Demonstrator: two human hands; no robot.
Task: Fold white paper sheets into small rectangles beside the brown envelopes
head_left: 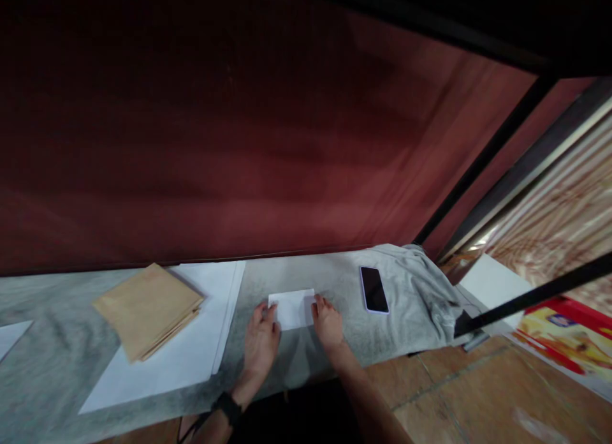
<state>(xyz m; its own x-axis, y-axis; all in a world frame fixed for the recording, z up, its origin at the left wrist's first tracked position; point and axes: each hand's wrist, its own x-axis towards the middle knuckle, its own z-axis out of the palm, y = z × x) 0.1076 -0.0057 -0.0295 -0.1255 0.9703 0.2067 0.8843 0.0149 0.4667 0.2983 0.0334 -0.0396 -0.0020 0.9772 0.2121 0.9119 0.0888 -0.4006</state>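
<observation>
A small white piece of paper (292, 309), perhaps folded, lies on the grey cloth (329, 272) in front of me. My left hand (261, 339) grips its left edge, thumb and fingertips closed at the side. At the opposite edge, my right hand (327, 323) pinches the paper with bent fingers. A dark band sits on my left wrist. To the right of my right hand lies a phone (374, 289) with a dark screen and a pale purple edge.
Brown paper envelopes or sheets (148, 310) are stacked on large white sheets (191, 361) at the left. Another white sheet (12, 335) shows at the far left. A red panel (239, 221) rises behind the cloth. Dark metal bars (488, 157) and a colourful box (568, 335) stand right.
</observation>
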